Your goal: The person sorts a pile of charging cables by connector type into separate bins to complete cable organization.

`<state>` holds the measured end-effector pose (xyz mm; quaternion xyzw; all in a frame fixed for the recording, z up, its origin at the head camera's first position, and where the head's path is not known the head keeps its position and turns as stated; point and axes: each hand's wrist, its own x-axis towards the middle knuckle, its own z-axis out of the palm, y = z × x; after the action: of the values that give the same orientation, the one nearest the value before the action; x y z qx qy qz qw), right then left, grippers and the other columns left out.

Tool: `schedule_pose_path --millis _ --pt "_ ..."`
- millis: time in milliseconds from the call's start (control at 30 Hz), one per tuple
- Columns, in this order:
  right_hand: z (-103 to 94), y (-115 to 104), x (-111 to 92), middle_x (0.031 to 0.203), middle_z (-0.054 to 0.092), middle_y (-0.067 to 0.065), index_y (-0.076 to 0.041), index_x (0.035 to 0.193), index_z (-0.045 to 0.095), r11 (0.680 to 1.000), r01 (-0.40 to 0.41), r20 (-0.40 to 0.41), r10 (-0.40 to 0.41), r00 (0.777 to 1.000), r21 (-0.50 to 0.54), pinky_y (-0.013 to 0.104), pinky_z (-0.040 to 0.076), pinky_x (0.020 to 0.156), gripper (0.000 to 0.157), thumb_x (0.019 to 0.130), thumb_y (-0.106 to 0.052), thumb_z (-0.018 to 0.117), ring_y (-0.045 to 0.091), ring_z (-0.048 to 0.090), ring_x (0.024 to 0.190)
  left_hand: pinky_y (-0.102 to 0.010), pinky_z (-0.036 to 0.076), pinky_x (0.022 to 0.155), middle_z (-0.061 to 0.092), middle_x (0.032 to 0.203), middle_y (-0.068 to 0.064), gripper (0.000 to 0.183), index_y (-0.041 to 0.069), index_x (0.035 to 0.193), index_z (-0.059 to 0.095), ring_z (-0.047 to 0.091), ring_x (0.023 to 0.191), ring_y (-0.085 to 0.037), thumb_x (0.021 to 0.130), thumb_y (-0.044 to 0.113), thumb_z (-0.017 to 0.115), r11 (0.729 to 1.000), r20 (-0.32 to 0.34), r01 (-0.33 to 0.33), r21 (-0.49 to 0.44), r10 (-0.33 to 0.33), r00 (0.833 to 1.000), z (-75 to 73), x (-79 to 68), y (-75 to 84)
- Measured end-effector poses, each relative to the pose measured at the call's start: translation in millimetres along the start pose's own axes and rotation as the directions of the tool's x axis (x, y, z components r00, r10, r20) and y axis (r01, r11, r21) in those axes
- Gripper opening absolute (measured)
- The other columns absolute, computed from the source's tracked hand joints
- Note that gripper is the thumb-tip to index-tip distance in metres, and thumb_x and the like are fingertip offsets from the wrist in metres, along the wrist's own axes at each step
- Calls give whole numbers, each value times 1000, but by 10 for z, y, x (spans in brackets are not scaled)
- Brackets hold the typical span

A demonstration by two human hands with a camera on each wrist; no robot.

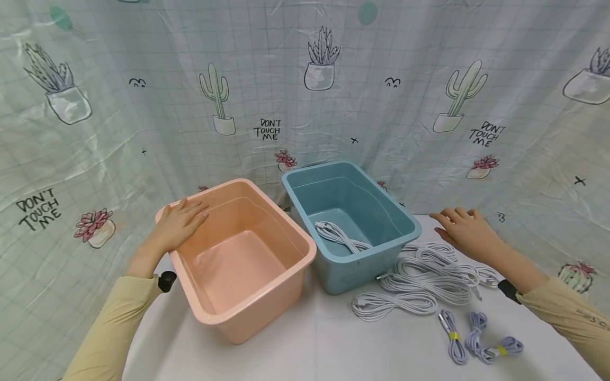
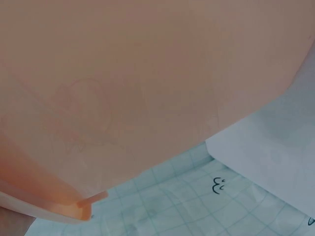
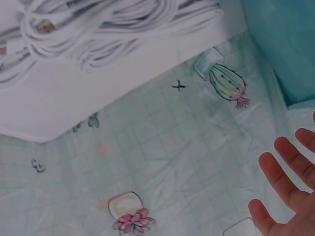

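Cactus-print curtain [image 1: 305, 114], lettered "DON'T TOUCH ME". White table [image 1: 329, 354]. Peach basin [image 1: 267, 312], glossy, on table; left hand [image 1: 181, 225], fingers extended, rests on its rim. Blue basin [image 1: 357, 275] holds coiled white cable [image 1: 337, 236]. White cable coils [image 1: 433, 278] near right hand [image 1: 466, 234], fingers spread. Lilac cables [image 1: 457, 350], yellow-banded.

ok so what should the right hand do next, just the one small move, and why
I'd probably lower the right hand onto the loose pile of white cables and pinch one bundle. The hand appears empty, fingers spread, close to that pile, and the blue bin beside it already holds a similar white bundle.
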<state>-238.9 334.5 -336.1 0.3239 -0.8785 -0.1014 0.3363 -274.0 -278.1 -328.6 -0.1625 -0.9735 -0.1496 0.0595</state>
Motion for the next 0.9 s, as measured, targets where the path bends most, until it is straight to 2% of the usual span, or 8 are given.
schedule_pose_path --millis 333,600,767,900 --pt "31 -243 -288 86 58 8 -6 103 60 1000 -19 -20 19 1000 1 45 38 57 67 95 -47 7 27 53 73 -67 0 101 32 142 -18 55 10 137 36 9 134 -45 96 45 27 1000 -5 7 -6 -7 1000 5 7 3" --pt "2 -491 -376 87 58 6 -8 102 60 999 -28 12 27 1000 24 46 42 61 68 95 -47 5 23 53 74 -67 0 101 32 142 -18 55 9 137 35 8 134 -45 96 44 27 1000 5 4 -6 -4 1000 -5 -3 17" --pt "51 -616 -424 89 59 8 -7 101 61 998 -59 41 57 998 34 47 43 64 70 94 -47 3 25 53 79 -67 0 100 32 142 -18 53 9 137 36 8 134 -45 96 42 28 1000 4 5 -11 -5 1000 -11 -9 21" --pt "99 -720 -452 93 59 7 -9 101 61 997 -54 60 51 997 52 46 43 65 70 94 -48 3 24 53 82 -67 0 100 32 142 -18 54 9 137 36 8 134 -45 96 43 28 1000 3 4 -15 -4 1000 -8 -9 12"
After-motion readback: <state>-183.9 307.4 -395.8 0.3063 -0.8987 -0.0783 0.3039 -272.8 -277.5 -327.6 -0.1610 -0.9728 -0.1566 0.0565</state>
